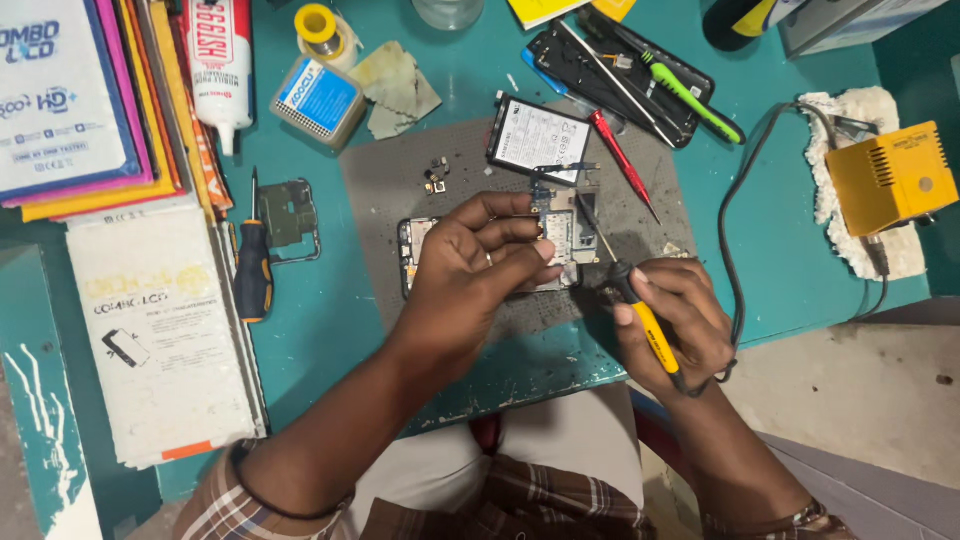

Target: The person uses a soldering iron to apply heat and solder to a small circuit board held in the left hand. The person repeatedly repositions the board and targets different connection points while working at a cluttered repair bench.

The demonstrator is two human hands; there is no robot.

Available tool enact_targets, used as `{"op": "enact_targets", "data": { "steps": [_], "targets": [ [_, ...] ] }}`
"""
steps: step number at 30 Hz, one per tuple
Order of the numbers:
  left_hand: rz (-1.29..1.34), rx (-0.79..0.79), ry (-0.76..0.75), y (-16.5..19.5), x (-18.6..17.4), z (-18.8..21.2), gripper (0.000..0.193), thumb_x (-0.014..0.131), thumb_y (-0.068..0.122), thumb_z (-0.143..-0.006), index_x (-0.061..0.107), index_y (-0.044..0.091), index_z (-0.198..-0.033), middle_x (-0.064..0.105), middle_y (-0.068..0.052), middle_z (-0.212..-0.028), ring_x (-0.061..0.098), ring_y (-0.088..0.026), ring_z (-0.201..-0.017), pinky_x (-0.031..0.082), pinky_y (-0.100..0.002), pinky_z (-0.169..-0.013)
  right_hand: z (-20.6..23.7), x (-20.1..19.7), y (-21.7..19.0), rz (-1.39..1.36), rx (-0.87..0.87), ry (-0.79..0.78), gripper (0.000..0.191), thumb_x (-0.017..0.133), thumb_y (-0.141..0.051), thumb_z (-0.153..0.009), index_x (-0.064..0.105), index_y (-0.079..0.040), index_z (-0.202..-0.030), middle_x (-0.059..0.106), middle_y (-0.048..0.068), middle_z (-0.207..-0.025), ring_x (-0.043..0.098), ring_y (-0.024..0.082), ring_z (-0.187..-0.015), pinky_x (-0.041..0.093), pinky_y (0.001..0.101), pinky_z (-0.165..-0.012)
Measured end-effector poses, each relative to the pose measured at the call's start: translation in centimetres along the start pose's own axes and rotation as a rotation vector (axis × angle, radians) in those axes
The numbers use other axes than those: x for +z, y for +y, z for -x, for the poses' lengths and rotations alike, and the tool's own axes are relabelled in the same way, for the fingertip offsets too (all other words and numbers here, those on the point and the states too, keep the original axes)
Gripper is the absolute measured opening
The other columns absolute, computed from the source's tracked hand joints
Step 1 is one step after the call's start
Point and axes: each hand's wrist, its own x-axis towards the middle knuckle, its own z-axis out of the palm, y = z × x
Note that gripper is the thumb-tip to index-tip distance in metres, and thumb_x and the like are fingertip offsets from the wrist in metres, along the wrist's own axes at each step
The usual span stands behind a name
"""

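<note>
An opened phone (565, 240) with its circuit board exposed lies on a grey work mat (385, 170) on the teal table. My left hand (470, 275) rests over the phone's middle, fingers curled onto the board. My right hand (675, 315) grips a yellow-and-black soldering iron (648, 322), its tip pointing up-left toward the phone's right end. A removed phone battery (538, 137) lies on the mat just beyond the phone, with a red-handled tool (620, 160) beside it.
A yellow soldering station (890, 175) sits at right with its black cable (735, 220) running to the iron. A screwdriver (252, 270) and metal frame (290, 215) lie left of the mat. Boxes (70, 95), a glue tube (222, 60), solder spool (320, 30) and a phone back cover with tools (625, 70) crowd the back.
</note>
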Motion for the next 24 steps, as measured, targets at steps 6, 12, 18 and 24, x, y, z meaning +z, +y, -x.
{"op": "enact_targets", "data": {
  "steps": [6, 12, 18, 24],
  "targets": [
    [0.023, -0.013, -0.013, 0.05, 0.39, 0.32, 0.038, 0.07, -0.009, -0.09, 0.054, -0.004, -0.124, 0.062, -0.01, -0.108, 0.069, -0.017, -0.096, 0.064, -0.032, -0.086, 0.07, -0.06, -0.02, 0.025, -0.005, 0.014, 0.026, 0.074, -0.006, -0.095, 0.067, 0.003, -0.118, 0.069, 0.015, -0.098, 0.069, 0.03, -0.094, 0.055, 0.0385, -0.084],
    [-0.018, -0.018, -0.051, 0.17, 0.47, 0.64, 0.033, 0.07, -0.01, -0.09, 0.054, -0.002, -0.117, 0.064, -0.013, -0.108, 0.069, -0.016, -0.099, 0.063, -0.03, -0.09, 0.21, -0.01, -0.05, 0.028, 0.003, 0.015, 0.027, 0.074, -0.006, -0.095, 0.067, 0.003, -0.12, 0.069, 0.016, -0.099, 0.069, 0.03, -0.094, 0.055, 0.0382, -0.085],
    [-0.038, 0.01, -0.072, 0.16, 0.46, 0.72, 0.032, 0.071, -0.011, -0.09, 0.054, -0.002, -0.116, 0.067, -0.014, -0.108, 0.069, -0.015, -0.1, 0.061, -0.028, -0.09, 0.28, 0.06, 0.25, 0.004, -0.027, 0.023, 0.027, 0.074, -0.008, -0.095, 0.066, 0.003, -0.118, 0.069, 0.017, -0.099, 0.069, 0.03, -0.092, 0.055, 0.0379, -0.081],
    [-0.052, 0.008, -0.076, 0.05, 0.31, 0.77, 0.032, 0.072, -0.01, -0.09, 0.054, -0.001, -0.114, 0.067, -0.013, -0.107, 0.069, -0.014, -0.099, 0.06, -0.028, -0.088, 0.39, -0.02, 0.37, 0.013, -0.056, -0.008, 0.027, 0.076, -0.011, -0.094, 0.066, 0.003, -0.115, 0.068, 0.018, -0.099, 0.069, 0.031, -0.091, 0.056, 0.0384, -0.079]
  ]
}}
